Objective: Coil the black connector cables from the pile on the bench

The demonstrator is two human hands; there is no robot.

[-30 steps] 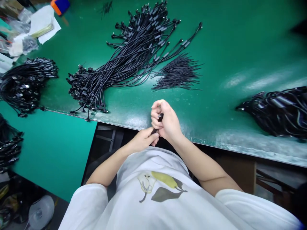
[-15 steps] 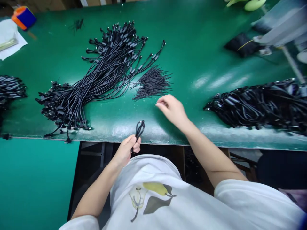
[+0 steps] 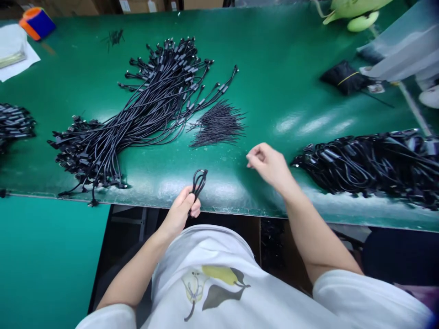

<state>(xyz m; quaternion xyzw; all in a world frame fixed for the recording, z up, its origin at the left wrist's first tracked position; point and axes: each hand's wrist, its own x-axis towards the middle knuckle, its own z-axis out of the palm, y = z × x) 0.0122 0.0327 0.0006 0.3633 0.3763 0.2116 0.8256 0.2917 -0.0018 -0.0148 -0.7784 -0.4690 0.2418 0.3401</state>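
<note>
Near the table's front edge, my left hand [image 3: 183, 205] is closed around a folded black cable [image 3: 199, 183]. The cable's loops and one plug end stick up above the fingers. My right hand [image 3: 267, 165] hovers over the table to the right, its thumb and fingers pinched together; whatever may be between them is too small or hidden to make out. Beyond and to the left of that hand lies a flat pile of thin black ties [image 3: 221, 124]. A large heap of straight black cables [image 3: 144, 107] with plug ends spreads across the table's left half.
Coiled black cables [image 3: 363, 164] are piled at the right, and another bunch of cables [image 3: 15, 122] lies at the far left. A black pouch [image 3: 344, 78] sits near a clear plastic bag [image 3: 401, 50]. An orange and blue object [image 3: 37, 23] stands at the back left.
My right hand has moved to the right, away from the tie pile. My left hand still grips the folded cable, almost in place. The view has shifted slightly.
</note>
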